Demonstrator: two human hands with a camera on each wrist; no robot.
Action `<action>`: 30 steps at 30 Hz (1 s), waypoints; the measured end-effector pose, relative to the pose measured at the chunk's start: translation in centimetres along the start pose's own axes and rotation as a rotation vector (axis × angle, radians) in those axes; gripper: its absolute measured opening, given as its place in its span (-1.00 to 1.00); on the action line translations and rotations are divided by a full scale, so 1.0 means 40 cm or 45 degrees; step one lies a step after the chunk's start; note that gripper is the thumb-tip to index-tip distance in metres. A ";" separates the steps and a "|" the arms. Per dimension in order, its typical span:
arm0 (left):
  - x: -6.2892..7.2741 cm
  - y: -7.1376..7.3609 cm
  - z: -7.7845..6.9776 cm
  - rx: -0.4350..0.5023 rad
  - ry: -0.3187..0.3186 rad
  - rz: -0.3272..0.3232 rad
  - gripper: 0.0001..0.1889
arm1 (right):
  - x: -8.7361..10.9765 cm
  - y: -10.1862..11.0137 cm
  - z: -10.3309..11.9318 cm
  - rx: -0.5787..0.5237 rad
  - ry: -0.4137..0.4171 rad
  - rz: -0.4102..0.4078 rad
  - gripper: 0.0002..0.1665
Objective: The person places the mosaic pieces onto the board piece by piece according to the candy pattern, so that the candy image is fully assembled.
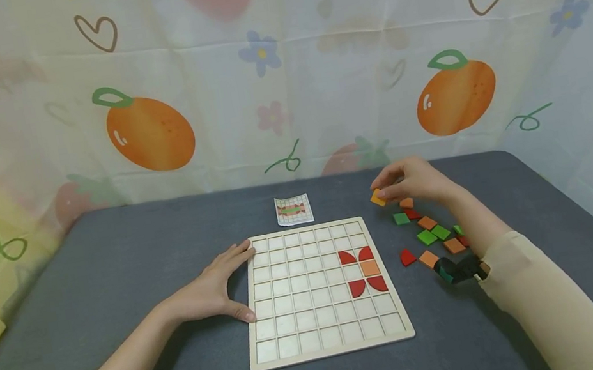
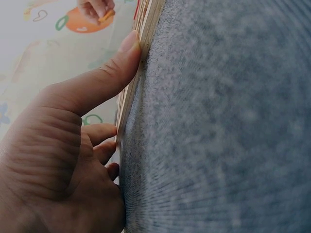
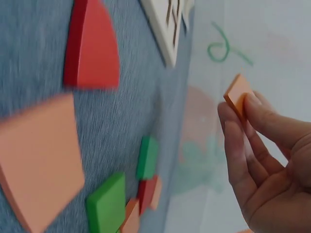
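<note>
An orange square tile [image 3: 238,93] is pinched between the thumb and fingers of my right hand [image 1: 413,180], raised over the far right of the table. My left hand [image 1: 205,290] rests along the left edge of a white wooden grid board [image 1: 312,358], thumb and fingertips touching its rim with the fingers spread. In the left wrist view the thumb [image 2: 104,80] lies against the board's side. On the board's right part, red quarter-round tiles [image 1: 357,288] sit in cells above and below one orange square tile [image 1: 370,268].
Loose green [image 1: 427,237], orange [image 1: 454,245] and red [image 1: 407,256] tiles lie scattered right of the board, below my right hand. A small printed pattern card [image 1: 293,210] lies behind the board. A patterned curtain [image 1: 283,103] hangs behind the table.
</note>
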State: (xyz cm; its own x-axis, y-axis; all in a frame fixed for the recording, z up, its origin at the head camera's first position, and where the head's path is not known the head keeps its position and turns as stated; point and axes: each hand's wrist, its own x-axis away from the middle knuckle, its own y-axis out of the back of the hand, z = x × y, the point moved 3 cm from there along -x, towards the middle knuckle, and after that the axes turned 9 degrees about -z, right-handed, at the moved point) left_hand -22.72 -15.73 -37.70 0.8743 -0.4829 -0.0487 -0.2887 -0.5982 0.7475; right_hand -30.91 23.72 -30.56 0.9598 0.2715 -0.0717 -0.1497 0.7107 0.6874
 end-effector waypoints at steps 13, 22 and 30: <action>-0.002 -0.001 0.003 0.009 -0.015 -0.010 0.24 | 0.018 -0.070 0.076 -0.048 0.070 0.294 -0.65; -0.002 0.000 0.002 0.005 -0.009 -0.008 0.24 | 0.035 -0.123 0.093 -0.010 0.103 0.411 -0.72; -0.001 0.000 0.001 0.002 -0.013 -0.007 0.24 | 0.048 -0.163 0.104 0.030 0.189 0.479 -0.79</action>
State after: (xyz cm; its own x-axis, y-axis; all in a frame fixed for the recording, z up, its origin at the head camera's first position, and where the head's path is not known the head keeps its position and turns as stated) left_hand -22.78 -15.76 -37.72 0.8720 -0.4860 -0.0593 -0.2847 -0.6019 0.7461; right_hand -27.09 16.92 -32.18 0.7939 0.6019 0.0861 -0.4771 0.5289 0.7019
